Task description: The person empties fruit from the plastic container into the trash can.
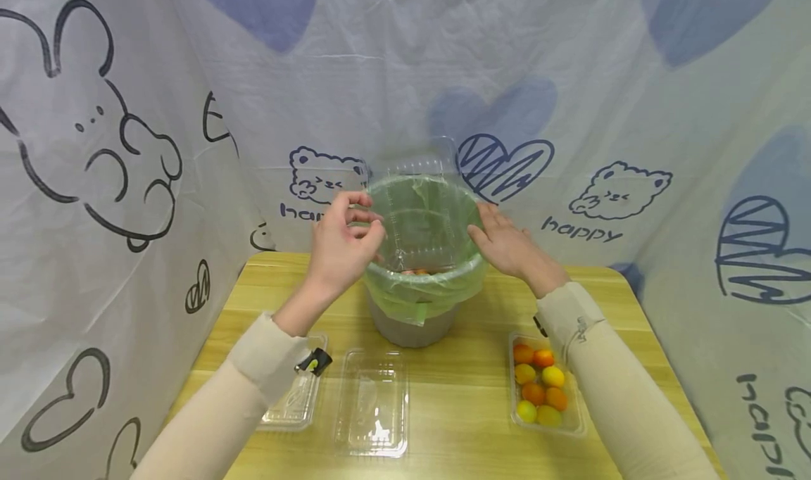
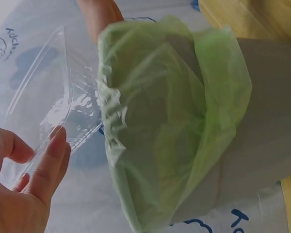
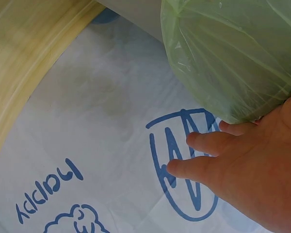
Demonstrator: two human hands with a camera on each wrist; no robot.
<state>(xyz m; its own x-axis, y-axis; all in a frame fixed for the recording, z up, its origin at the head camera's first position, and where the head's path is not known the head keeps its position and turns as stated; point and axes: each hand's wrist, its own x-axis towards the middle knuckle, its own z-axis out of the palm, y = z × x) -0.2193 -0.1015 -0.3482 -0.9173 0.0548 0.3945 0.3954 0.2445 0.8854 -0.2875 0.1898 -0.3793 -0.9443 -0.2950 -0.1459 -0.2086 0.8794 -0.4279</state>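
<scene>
A clear plastic container [image 1: 421,163] stands tilted over the mouth of a bin. My left hand [image 1: 347,237] pinches its edge between thumb and fingers, as the left wrist view shows of the container [image 2: 63,104] and hand [image 2: 31,179]. The grey bin [image 1: 412,329] wears a green bag [image 1: 431,293] folded over its rim. On the bin's right side my right hand [image 1: 503,241] rests at the bagged rim, its fingers extended. In the right wrist view those fingers [image 3: 208,143] lie beside the green bag [image 3: 228,58]. Orange-red bits [image 1: 419,272] show inside the bin.
At the right front, a clear tray [image 1: 575,424] holds several small orange and yellow fruits [image 1: 533,394]. Two more clear plastic containers lie at the left front: one container [image 1: 374,402] in the middle, another [image 1: 304,402] partly under my left sleeve. A printed cloth [image 1: 393,79] hangs behind the table [image 1: 469,409].
</scene>
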